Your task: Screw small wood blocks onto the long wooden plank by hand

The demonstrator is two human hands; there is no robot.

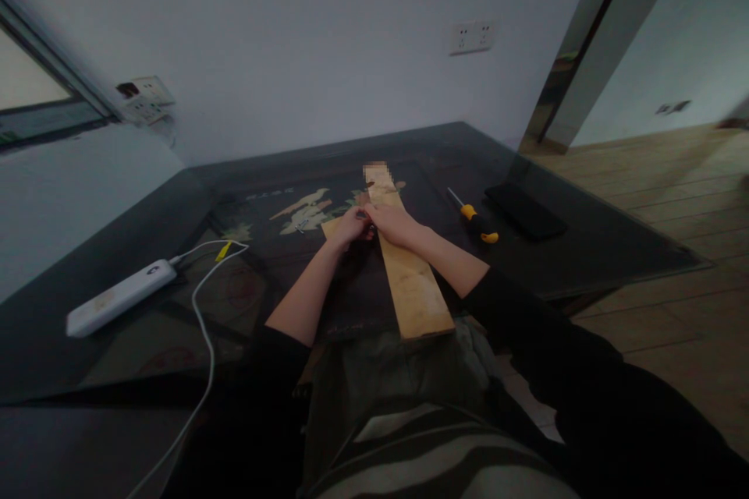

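Note:
A long light wooden board (414, 284) lies lengthwise on the dark glass-topped table (591, 249), its near end over the table's front edge at my lap. A shorter wooden piece (331, 228) sticks out to the left beneath my hands. My left hand (351, 226) and my right hand (393, 221) meet on the board about a third down from its far end, fingers curled around a small dark metal part that I cannot make out. Both forearms are bare below black sleeves.
A screwdriver with a yellow and black handle (478, 221) lies right of the board, and a black phone (525, 210) beyond it. A white power bank (120, 297) with a white cable (204, 327) sits at the left. Wall sockets (471, 37) are behind.

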